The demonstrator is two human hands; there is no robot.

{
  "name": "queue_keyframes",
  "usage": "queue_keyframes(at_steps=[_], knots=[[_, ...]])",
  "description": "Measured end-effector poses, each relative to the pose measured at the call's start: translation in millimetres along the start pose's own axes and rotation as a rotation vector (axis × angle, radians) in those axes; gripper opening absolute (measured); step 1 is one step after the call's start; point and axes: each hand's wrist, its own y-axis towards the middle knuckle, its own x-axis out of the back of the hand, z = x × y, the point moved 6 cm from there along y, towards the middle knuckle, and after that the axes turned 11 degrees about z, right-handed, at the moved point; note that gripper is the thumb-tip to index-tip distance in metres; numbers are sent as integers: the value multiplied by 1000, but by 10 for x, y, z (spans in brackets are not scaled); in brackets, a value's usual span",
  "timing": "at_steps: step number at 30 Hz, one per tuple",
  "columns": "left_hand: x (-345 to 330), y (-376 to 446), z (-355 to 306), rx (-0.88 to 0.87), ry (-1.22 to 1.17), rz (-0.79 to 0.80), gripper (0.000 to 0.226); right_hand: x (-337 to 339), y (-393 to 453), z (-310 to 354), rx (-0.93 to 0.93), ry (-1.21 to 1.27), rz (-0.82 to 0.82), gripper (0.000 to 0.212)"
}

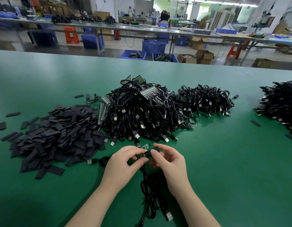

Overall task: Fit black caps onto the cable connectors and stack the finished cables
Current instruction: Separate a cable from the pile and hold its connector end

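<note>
My left hand [124,163] pinches the small green circuit-board end of a black cable [151,194] near the table's front. My right hand [169,159] holds a flat black cap [148,154] against that end, thumb and fingers curled round it. The cable's cord loops down between my forearms and ends in a USB plug [169,216]. A broad heap of loose black caps [60,138] lies to the left. Behind my hands rises a big pile of uncapped cables [142,112], and a second cable pile [207,100] lies to its right.
The green table [232,169] stretches to all sides. Another cable heap [281,105] sits at the right edge, with stray caps [255,123] near it. A second cable with a USB plug [91,161] lies left of my left hand. Benches and blue crates stand beyond the table.
</note>
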Motion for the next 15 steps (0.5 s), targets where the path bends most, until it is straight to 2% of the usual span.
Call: queue_keyframes(at_steps=[6,12,15], knots=[[-16,19,37,-9,-23,15,24,-31,-2,32,13,-1,77,24],[7,13,41,-68,-55,-17,33,-30,-4,50,42,-49,63,18],[7,17,25,-72,-53,-16,30,-14,8,19,33,-54,39,13]])
